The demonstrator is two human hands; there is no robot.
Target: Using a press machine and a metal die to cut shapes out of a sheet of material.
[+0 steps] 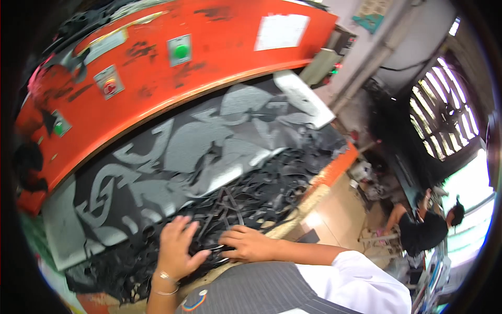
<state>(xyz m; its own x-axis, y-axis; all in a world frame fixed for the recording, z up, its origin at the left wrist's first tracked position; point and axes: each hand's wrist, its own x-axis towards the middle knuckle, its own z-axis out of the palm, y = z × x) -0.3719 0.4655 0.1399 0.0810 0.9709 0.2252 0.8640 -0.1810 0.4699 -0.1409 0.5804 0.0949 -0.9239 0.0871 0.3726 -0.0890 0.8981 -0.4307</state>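
My left hand (pixel 177 247) is open, thumb and fingers apart, over a heap of black material scraps (pixel 266 186). To its right, my right hand (pixel 251 244) has its fingers curled round a thin, grey metal-edged frame (pixel 215 248), which resembles a cutting die; part of it is hidden by the hand and the scraps. Beyond the hands, a dark sheet with many cut-out shapes (pixel 151 123) lies on a pale cutting board (pixel 61 230). The board shows light grey through the openings.
A red-orange machine beam (pixel 219 47) spans the board's far side, carrying a green button (pixel 181 51) and a red button (pixel 109 86). An orange ledge (pixel 334 165) borders the scraps at right. Farther right, a person in dark clothes (pixel 426 230) sits near a barred window opening (pixel 444 110).
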